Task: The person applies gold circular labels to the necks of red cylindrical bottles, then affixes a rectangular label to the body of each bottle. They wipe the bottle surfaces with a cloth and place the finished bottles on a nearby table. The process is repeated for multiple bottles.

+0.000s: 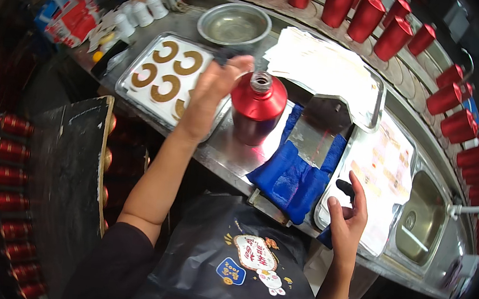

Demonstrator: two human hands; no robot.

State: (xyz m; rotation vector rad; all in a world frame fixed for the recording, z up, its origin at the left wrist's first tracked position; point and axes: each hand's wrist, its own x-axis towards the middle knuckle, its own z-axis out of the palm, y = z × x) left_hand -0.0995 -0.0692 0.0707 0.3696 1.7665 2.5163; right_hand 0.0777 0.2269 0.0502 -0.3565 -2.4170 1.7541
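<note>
A red metallic bottle (258, 107) with an uncapped, threaded neck stands upright on the steel counter in front of me. My left hand (210, 95), slightly blurred, is at the bottle's left side with its fingers stretched out; I cannot tell whether it touches the bottle. Right of the bottle, a metal cradle (312, 137) is padded with blue cloth (290, 176). My right hand (351, 214) is raised by the near edge of a tray of pale labels (384, 161), thumb and forefinger apart, with a black cover on a finger. Nothing shows in either hand.
On the left lies a tray (125, 84) of gold C-shaped labels. Behind stand a metal bowl (234, 24) and a tray heaped with white sheets (316, 60). Red bottles (366, 18) line a curved conveyor (403, 80) beyond. A sink (423, 214) is at right, a dark board (61, 187) at left.
</note>
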